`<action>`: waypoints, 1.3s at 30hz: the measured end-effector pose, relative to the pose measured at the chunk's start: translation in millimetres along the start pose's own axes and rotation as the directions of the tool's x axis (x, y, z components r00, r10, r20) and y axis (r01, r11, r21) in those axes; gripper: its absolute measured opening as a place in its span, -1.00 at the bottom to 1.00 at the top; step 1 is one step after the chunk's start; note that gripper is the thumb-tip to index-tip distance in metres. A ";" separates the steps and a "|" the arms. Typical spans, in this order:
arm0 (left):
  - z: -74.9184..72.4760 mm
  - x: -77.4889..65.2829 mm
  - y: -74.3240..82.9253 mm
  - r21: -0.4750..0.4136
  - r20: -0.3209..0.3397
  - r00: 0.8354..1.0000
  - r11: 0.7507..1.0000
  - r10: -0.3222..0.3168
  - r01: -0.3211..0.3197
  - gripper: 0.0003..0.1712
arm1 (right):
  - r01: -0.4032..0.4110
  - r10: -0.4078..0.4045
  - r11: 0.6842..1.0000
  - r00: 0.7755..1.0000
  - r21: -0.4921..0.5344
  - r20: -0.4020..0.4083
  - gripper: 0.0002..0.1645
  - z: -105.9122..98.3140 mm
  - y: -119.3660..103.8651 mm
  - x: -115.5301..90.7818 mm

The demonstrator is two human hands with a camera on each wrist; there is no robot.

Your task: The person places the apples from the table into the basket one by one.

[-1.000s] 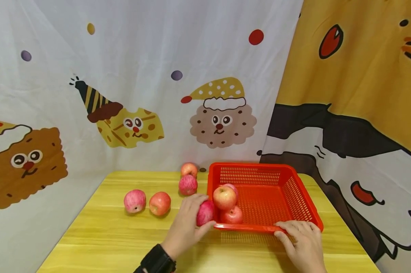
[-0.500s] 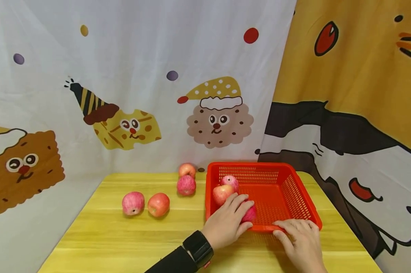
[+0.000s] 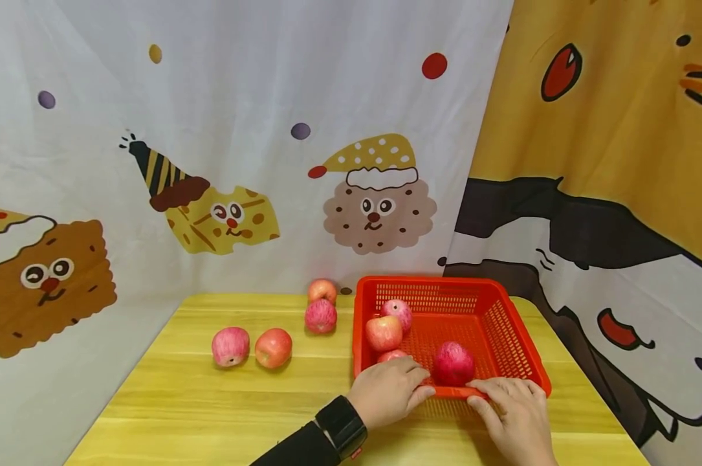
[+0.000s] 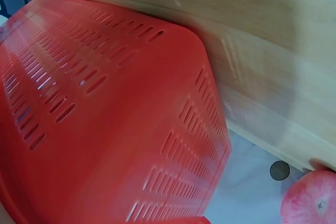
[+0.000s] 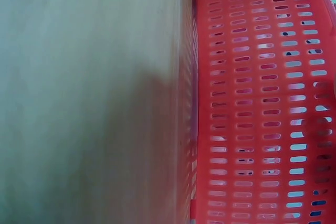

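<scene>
In the head view, a red plastic basket (image 3: 504, 336) stands on the table, its slotted wall (image 5: 262, 124) filling much of the right wrist view. My right hand (image 3: 516, 414) grips the front rim near the right corner, fingers over the edge and thumb outside. My left hand (image 3: 385, 391) lies over the front rim left of centre, holding no apple, its fingers loosely bent. Just right of its fingertips sits a dark pink apple (image 3: 453, 364) inside the basket. At the basket's left are a pale pink apple (image 3: 397, 313), a yellowish-red apple (image 3: 383, 333) and a red apple (image 3: 393, 355), partly hidden by my left hand.
On the wooden table (image 3: 211, 408) left of the basket lie a pink apple (image 3: 231, 347) and a red apple (image 3: 273, 348). Near the basket's back left corner are another pink apple (image 3: 320, 316) and an orange-red apple (image 3: 322, 291). A printed curtain (image 3: 240, 97) hangs behind.
My left hand has carried the dark pink apple from outside the basket's left side into it, let it go, and drawn back to the front rim. My right hand has stayed on the rim.
</scene>
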State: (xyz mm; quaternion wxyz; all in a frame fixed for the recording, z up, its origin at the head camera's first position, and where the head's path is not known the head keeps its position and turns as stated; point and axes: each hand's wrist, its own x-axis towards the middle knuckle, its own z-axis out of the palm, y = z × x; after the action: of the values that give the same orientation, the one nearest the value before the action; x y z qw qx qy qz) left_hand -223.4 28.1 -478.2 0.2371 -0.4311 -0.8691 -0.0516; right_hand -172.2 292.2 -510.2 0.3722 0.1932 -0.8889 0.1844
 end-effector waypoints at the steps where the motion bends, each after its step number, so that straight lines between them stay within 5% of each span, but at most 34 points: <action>1: 0.6 -0.3 0.3 -0.001 -0.002 1.000 1.000 0.003 -0.003 -0.52 | -0.002 0.002 1.000 1.000 0.001 0.001 -0.66 0.0 -0.2 -0.6; 8: 2.6 -1.7 1.3 0.008 -0.028 1.000 1.000 0.013 -0.013 -0.53 | -0.020 0.020 1.000 1.000 0.002 0.016 -0.66 -0.1 -0.6 -1.7; 29: -1.2 -8.0 -9.4 -0.109 0.031 0.998 0.992 0.061 -0.057 -0.63 | -0.010 0.011 0.998 1.000 -0.065 0.009 -0.50 -1.6 11.1 -4.1; 34: -11.4 -18.0 -10.2 -0.147 -0.001 0.999 0.988 0.053 -0.052 -0.65 | 0.011 -0.011 0.998 1.000 -0.059 0.003 -0.51 -2.4 10.9 -3.5; 39: -29.6 -44.6 -20.7 -0.190 -0.067 0.998 0.982 0.009 -0.021 -0.60 | -0.002 0.002 0.999 1.000 -0.042 0.015 -0.53 -3.7 9.6 -2.1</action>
State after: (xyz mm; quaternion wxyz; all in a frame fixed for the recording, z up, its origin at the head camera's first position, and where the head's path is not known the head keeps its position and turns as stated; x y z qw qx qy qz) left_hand -205.5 -25.9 -470.0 0.2235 -0.4564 -0.8486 -0.1471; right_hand -173.2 302.6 -511.1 0.3693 0.1859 -0.8955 0.1647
